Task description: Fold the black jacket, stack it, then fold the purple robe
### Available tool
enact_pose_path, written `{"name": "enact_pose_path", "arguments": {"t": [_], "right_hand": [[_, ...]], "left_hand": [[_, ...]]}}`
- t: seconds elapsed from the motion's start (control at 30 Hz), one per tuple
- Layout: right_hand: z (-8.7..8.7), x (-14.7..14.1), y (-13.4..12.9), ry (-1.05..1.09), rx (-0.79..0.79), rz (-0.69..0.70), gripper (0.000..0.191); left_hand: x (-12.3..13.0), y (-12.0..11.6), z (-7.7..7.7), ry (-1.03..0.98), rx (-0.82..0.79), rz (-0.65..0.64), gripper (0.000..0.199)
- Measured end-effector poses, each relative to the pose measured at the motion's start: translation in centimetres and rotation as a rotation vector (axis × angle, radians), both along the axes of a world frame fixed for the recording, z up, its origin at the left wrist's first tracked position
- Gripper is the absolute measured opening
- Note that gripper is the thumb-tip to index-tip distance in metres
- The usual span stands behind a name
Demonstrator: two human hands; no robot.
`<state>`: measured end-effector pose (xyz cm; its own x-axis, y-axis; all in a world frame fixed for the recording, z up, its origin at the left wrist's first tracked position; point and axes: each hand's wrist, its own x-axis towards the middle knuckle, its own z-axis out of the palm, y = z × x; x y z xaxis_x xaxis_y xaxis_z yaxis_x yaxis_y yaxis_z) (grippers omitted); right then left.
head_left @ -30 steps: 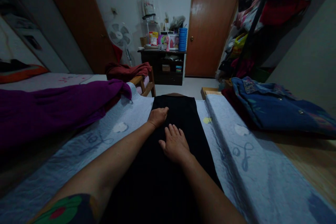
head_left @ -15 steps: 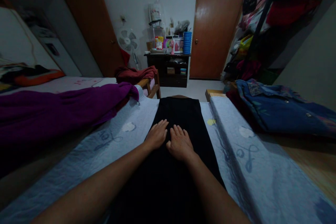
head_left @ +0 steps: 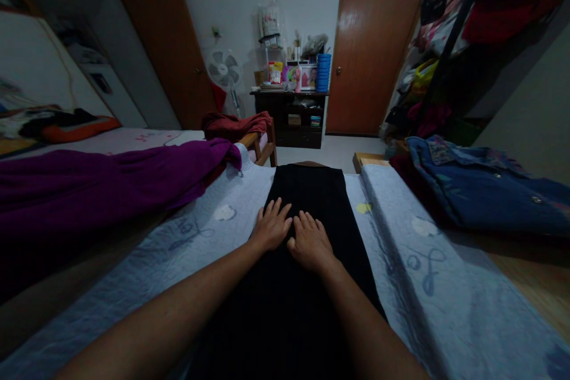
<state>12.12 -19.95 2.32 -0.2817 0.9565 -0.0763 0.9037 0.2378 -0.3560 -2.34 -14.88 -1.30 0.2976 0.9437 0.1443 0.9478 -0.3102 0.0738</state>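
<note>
A long black cloth garment (head_left: 312, 187) lies flat and stretched out in front of me; its near part is too dark to make out, so I cannot tell what kind it is. My left hand (head_left: 272, 225) rests palm down near its left edge, fingers spread. Beside it, my right hand (head_left: 312, 240) lies flat on the middle of the black cloth, fingers stretched forward. The two hands are close together, and neither grips anything. Under the garment is a light blue-grey patterned blanket (head_left: 236, 196).
A purple cloth (head_left: 133, 181) is heaped at the left. To the right sits a folded denim garment (head_left: 485, 184) on a wooden surface (head_left: 525, 267). Beyond are a reddish cloth (head_left: 236, 124) over a wooden frame, a fan (head_left: 225, 68), a dark cabinet (head_left: 267, 124) and hanging clothes (head_left: 503, 18).
My left hand has shifted slightly, and its fingers are spread wider. My right hand stays flat on the black cloth. The whole view has moved a little.
</note>
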Motion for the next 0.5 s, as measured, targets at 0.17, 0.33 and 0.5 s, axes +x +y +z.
{"name": "enact_pose_path", "arguments": {"t": [0.17, 0.33, 0.5], "right_hand": [[0.22, 0.07, 0.01, -0.006, -0.024, -0.002, 0.068], [0.33, 0.17, -0.07, -0.024, -0.015, -0.078, 0.068], [0.35, 0.31, -0.11, -0.037, -0.018, -0.110, 0.072]], "left_hand": [[0.08, 0.03, 0.18, -0.010, -0.016, 0.011, 0.050], [0.08, -0.02, 0.08, -0.011, -0.028, 0.007, 0.051], [0.06, -0.08, 0.10, -0.005, -0.022, 0.011, 0.051]]}}
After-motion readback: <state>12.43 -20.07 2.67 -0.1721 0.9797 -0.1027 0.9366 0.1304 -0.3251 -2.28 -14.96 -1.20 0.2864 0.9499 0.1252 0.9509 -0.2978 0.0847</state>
